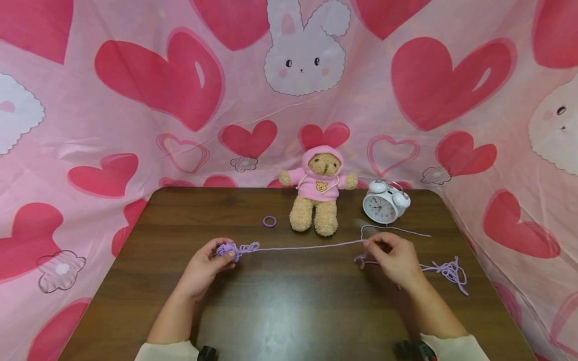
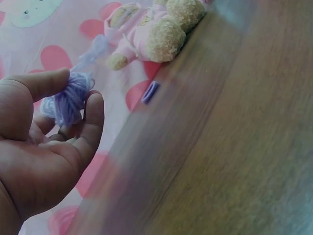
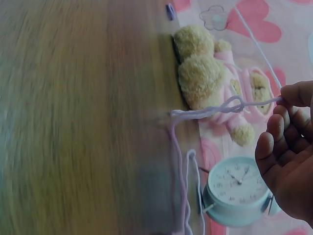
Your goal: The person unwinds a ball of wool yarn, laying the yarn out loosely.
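Observation:
A small ball of lilac yarn (image 2: pixel 68 100) is held between the thumb and fingers of my left hand (image 1: pixel 203 268), raised over the left part of the table. Loose loops (image 1: pixel 249 247) stick out from the ball's right side. From there a single strand of yarn (image 1: pixel 311 247) runs straight across to my right hand (image 1: pixel 397 258), which pinches it between thumb and index finger. Below the pinch, a looped length of yarn (image 3: pixel 210 111) hangs down in the right wrist view. A loose tangle of the same yarn (image 1: pixel 451 272) lies on the table beyond my right wrist.
A teddy bear (image 1: pixel 318 193) in a pink hoodie sits at the back of the brown table (image 1: pixel 289 311). A white alarm clock (image 1: pixel 384 203) stands to its right, near a loose yarn end. A purple ring (image 1: pixel 269 221) lies left of the bear. Heart-patterned cloth (image 1: pixel 162 80) hangs behind.

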`<action>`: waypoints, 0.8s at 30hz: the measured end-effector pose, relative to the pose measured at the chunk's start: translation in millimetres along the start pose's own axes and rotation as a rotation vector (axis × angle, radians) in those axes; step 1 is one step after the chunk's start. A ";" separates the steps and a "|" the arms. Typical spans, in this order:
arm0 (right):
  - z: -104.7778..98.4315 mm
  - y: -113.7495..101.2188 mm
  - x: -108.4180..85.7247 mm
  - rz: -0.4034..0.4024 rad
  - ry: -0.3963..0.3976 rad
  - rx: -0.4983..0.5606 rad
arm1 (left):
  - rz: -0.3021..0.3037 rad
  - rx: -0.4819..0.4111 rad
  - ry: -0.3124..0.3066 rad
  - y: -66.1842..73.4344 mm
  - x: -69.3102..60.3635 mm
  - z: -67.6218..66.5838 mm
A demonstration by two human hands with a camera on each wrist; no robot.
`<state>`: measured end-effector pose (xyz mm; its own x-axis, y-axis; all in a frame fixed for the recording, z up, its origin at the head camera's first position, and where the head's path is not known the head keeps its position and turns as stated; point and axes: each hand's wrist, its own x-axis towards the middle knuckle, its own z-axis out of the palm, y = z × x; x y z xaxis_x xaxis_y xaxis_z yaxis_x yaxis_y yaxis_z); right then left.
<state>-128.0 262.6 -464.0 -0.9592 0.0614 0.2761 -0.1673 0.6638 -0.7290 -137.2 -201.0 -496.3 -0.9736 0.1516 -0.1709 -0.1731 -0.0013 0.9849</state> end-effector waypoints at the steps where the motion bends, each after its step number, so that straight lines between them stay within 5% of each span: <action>1: -2.6 1.3 -0.5 0.003 0.004 -0.015 | 0.001 -0.004 0.002 0.2 -0.4 -0.8; 24: -55.6 35.5 -12.8 0.049 0.100 -0.165 | 0.043 0.048 0.151 8.4 -8.6 -23.6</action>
<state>-108.9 326.9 -458.6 -0.9364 0.1647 0.3098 -0.0736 0.7711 -0.6324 -133.8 -225.6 -487.2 -0.9918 0.0016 -0.1274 -0.1273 0.0428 0.9909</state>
